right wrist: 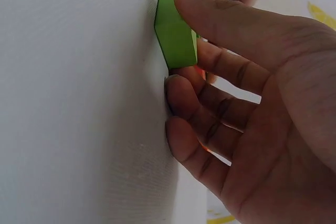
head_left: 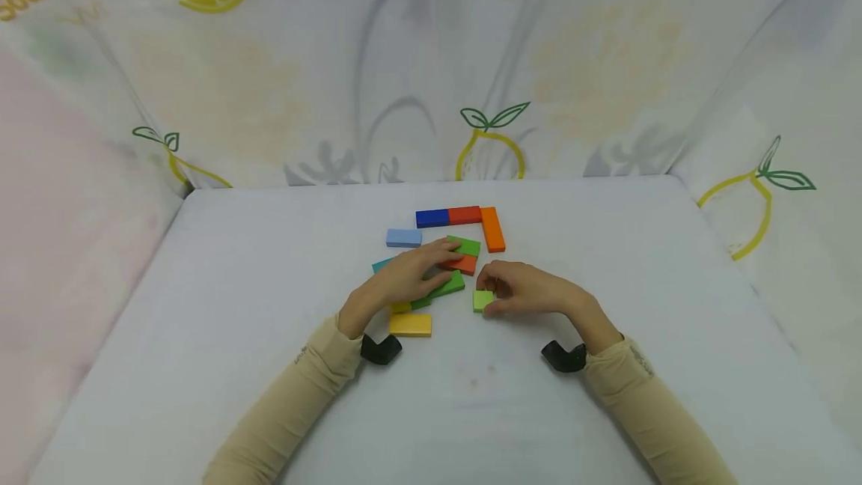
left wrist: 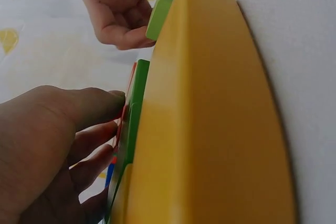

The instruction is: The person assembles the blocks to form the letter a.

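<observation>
My right hand [head_left: 532, 289] pinches a small light green block [head_left: 483, 301] between thumb and fingers. In the right wrist view the thumb presses on that block's near side, low at the white cloth. My left hand [head_left: 407, 274] lies over a group of coloured blocks, with its fingers stretched out. Its fingertips touch a green block [head_left: 466, 246] and a red-orange block [head_left: 465, 265], while the thumb is on a darker green block [head_left: 450, 284]. Just in front of this hand lies a yellow block [head_left: 411, 325], which looms large in the left wrist view.
At the back, a dark blue block [head_left: 432, 218], a red block [head_left: 465, 215] and an orange block [head_left: 493, 230] form a corner. A light blue block [head_left: 403, 238] lies to their left. Part of a teal block [head_left: 382, 265] shows beside the left hand. Patterned cloth [head_left: 269, 96] hangs behind the table.
</observation>
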`<action>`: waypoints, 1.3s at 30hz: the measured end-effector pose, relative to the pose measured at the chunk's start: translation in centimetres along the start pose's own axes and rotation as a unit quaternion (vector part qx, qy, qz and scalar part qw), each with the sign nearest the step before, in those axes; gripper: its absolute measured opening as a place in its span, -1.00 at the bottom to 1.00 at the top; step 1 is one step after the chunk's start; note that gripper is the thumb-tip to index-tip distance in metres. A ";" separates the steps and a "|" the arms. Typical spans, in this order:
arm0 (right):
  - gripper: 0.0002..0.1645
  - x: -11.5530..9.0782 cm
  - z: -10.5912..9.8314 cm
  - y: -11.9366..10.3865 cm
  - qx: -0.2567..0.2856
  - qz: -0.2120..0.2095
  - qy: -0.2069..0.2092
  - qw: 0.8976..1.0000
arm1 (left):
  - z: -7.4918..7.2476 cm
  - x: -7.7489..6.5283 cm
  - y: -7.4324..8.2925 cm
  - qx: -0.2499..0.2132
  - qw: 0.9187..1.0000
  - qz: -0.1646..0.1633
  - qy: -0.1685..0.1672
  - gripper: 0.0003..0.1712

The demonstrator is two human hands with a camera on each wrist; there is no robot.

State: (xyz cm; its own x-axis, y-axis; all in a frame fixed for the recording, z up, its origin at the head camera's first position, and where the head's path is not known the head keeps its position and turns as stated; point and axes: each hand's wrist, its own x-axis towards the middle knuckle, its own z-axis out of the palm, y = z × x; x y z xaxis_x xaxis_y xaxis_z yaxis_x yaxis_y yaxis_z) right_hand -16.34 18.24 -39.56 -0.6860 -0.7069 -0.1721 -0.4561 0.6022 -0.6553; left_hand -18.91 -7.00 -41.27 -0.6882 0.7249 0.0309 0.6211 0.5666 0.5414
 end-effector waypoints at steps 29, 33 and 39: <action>-0.56 0.3 -1.9 2.1 0.045 0.069 0.023 0.996 | 0.2 0.4 0.4 0.066 0.996 0.019 0.052 -0.72; -0.59 0.0 -2.2 2.7 0.046 0.080 0.032 0.995 | 0.2 0.5 0.4 0.058 0.997 0.018 0.049 -0.73; -0.58 -0.1 -2.5 3.7 0.068 0.075 0.052 0.993 | 0.1 0.4 0.5 0.056 0.997 0.009 0.051 -0.74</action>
State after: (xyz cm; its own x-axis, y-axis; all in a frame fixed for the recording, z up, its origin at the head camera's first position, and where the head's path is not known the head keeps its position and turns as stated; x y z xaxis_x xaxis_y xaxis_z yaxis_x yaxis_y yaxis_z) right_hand -19.38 21.41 -40.12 -0.7985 -0.5666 -0.2034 -0.2678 0.6369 -0.7229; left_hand -18.79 -6.37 -41.09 -0.7081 0.6945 0.1275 0.6670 0.5988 0.4433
